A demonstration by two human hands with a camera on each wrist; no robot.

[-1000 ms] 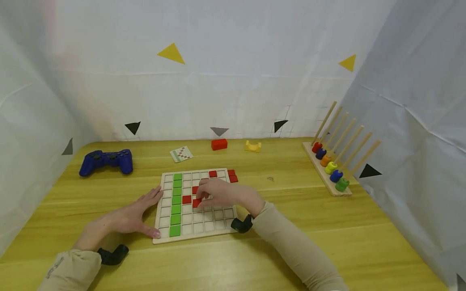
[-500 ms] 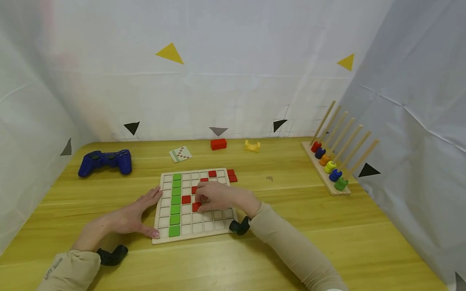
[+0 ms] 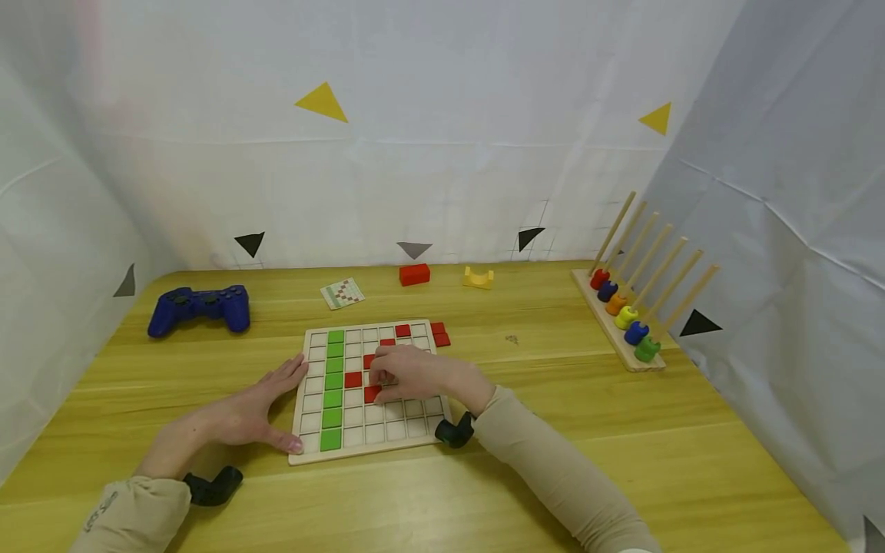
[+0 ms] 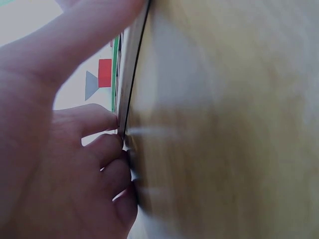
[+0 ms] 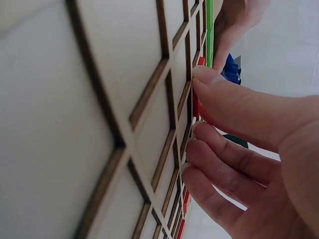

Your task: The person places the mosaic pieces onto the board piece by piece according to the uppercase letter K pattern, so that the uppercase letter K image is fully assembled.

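A wooden grid board [image 3: 366, 452] lies on the table, with a column of green tiles [image 3: 333, 399] on its left and several red tiles [image 3: 353, 379] in a diagonal. My left hand [image 3: 245, 411] is spread along the board's left side, thumb on the near corner and fingertips at the edge. Over the board's middle, my right hand [image 3: 422, 372] pinches a red square tile [image 3: 371, 395] between thumb and forefinger, at a cell of the grid. In the right wrist view the thumb [image 5: 239, 107] partly covers that tile [image 5: 195, 105]; its other fingertips are close to the board.
Two loose red tiles [image 3: 440, 334] lie beside the board's far right corner. Behind stand a pattern card [image 3: 342, 293], a red block [image 3: 415, 274] and a yellow arch piece [image 3: 478, 278]. A blue game controller [image 3: 199, 310] is left; a peg rack [image 3: 629, 326] with coloured beads is right.
My right hand has shifted slightly toward me with the red tile, which now sits lower. Another red tile has come into view behind the hand. The left hand stays put.
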